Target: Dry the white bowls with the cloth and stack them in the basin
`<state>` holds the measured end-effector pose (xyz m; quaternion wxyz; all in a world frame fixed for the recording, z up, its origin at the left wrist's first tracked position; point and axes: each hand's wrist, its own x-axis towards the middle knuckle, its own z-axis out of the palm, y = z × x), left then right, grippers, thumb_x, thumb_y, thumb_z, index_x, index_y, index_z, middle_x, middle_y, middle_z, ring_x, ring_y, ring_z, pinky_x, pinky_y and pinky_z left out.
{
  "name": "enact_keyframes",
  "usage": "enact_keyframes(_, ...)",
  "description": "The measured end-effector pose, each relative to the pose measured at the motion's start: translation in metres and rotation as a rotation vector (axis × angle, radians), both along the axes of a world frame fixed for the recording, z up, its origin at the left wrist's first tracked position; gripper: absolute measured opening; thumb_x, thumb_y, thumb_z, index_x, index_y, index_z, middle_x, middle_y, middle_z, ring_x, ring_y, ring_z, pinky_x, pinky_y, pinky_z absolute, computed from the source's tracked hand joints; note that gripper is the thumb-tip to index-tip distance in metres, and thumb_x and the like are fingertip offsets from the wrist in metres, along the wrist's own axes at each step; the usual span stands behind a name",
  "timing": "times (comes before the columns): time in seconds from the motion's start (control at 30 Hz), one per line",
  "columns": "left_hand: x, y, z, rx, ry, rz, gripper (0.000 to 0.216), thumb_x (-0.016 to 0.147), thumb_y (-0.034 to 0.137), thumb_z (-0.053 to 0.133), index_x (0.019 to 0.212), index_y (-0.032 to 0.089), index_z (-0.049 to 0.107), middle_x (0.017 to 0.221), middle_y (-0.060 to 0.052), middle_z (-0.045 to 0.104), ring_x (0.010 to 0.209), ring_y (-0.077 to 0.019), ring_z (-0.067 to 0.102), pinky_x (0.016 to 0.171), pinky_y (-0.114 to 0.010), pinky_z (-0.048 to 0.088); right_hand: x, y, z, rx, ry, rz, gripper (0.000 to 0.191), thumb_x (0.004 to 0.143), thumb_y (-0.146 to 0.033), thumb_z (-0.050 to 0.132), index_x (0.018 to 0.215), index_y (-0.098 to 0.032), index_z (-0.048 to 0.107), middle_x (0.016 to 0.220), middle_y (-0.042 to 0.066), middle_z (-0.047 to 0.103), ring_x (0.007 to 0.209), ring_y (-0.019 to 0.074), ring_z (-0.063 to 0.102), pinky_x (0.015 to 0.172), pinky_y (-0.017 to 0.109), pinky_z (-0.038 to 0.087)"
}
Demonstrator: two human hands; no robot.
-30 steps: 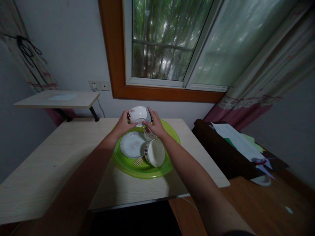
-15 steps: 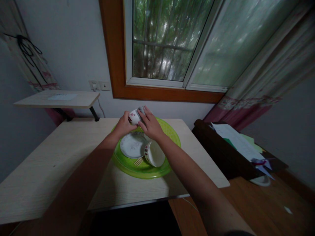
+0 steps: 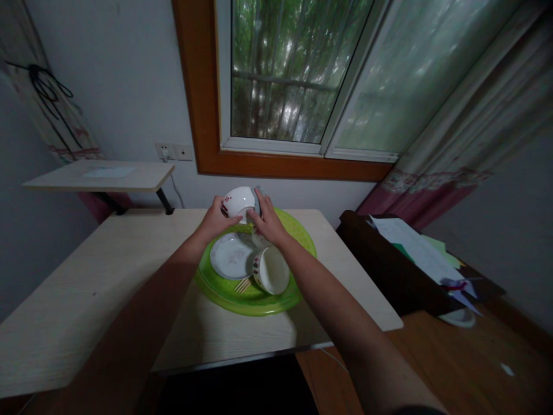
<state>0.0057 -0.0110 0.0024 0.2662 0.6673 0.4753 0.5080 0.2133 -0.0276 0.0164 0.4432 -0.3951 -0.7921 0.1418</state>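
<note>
A white bowl [image 3: 238, 199] with a small red pattern is held up above the far part of the green tray [image 3: 263, 309], tilted so its foot faces me. My left hand [image 3: 211, 222] grips its left side, thumb along the underside. My right hand [image 3: 269, 219] presses a greyish cloth [image 3: 258, 202] to the bowl's right side, with the thumb near the foot; most of the cloth is hidden by the fingers. On the tray lie a white plate [image 3: 232, 256], a patterned bowl [image 3: 274, 271] tipped on its side, and several chopsticks [image 3: 243, 285].
The tray rests on a pale wooden table [image 3: 129, 253]. A small raised shelf [image 3: 103, 183] with a sheet of paper stands at the table's back left. To the right, papers [image 3: 410, 242] lie on a dark brown piece of furniture [image 3: 380, 259]. A window [image 3: 298, 86] is behind.
The held bowl has turned so more of its outside and its foot face me. My right hand's fingers have shifted around its right side with the cloth. Tray items stay put.
</note>
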Motion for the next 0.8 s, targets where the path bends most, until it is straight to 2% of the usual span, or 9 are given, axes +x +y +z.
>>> enact_keyframes(0.1,-0.002,0.008,-0.005,-0.052,-0.123,-0.058,0.065,0.061,0.041,0.086,0.107,0.020,0.046,0.095,-0.002,0.060,0.083,-0.0167,0.062,0.073,-0.029,0.051,0.001,0.005,-0.006,-0.056,0.084,0.002,0.088,0.093,-0.074,0.044,0.162,-0.023,0.021,0.161,0.015,0.036,0.150,0.0304,0.032,0.126,0.053,0.024)
enact_keyframes(0.2,-0.001,0.009,-0.005,-0.125,-0.264,-0.123,0.069,0.057,0.041,0.089,0.107,0.020,0.047,0.094,-0.001,0.061,0.084,-0.0167,0.063,0.073,-0.029,0.053,0.002,0.008,-0.010,-0.103,0.185,0.007,0.090,0.090,-0.077,0.048,0.160,-0.024,0.028,0.157,0.015,0.041,0.147,0.0306,0.037,0.124,0.052,0.026)
enact_keyframes(0.3,0.001,0.001,0.002,-0.230,-0.415,-0.284,0.081,0.060,0.042,0.089,0.124,0.021,0.045,0.105,-0.005,0.064,0.085,-0.0186,0.065,0.070,-0.031,0.056,0.002,0.011,-0.013,-0.150,0.290,-0.004,0.086,0.089,-0.076,0.050,0.157,-0.024,0.037,0.154,0.013,0.045,0.145,0.0300,0.038,0.125,0.050,0.025)
enact_keyframes(0.4,0.000,-0.006,0.007,-0.291,-0.499,-0.380,0.096,0.063,0.038,0.090,0.142,0.026,0.038,0.114,-0.008,0.065,0.085,-0.0201,0.068,0.067,-0.031,0.058,0.003,0.014,-0.016,-0.190,0.381,-0.017,0.083,0.090,-0.076,0.049,0.154,-0.023,0.042,0.156,0.013,0.044,0.146,0.0291,0.038,0.125,0.048,0.025)
enact_keyframes(0.5,-0.002,-0.008,0.010,-0.318,-0.543,-0.407,0.100,0.061,0.033,0.091,0.146,0.026,0.038,0.112,-0.008,0.067,0.084,-0.0208,0.069,0.067,-0.031,0.058,0.003,0.017,-0.020,-0.217,0.399,-0.012,0.081,0.090,-0.075,0.050,0.153,-0.024,0.043,0.157,0.012,0.043,0.147,0.0286,0.037,0.126,0.049,0.024)
enact_keyframes(0.8,-0.010,-0.002,0.010,-0.302,-0.619,-0.437,0.093,0.058,0.021,0.091,0.139,0.021,0.046,0.096,-0.005,0.072,0.080,-0.0193,0.069,0.068,-0.027,0.054,0.002,0.026,-0.028,-0.198,0.376,-0.015,0.079,0.091,-0.076,0.048,0.149,-0.022,0.048,0.153,0.013,0.048,0.145,0.0275,0.041,0.125,0.048,0.026)
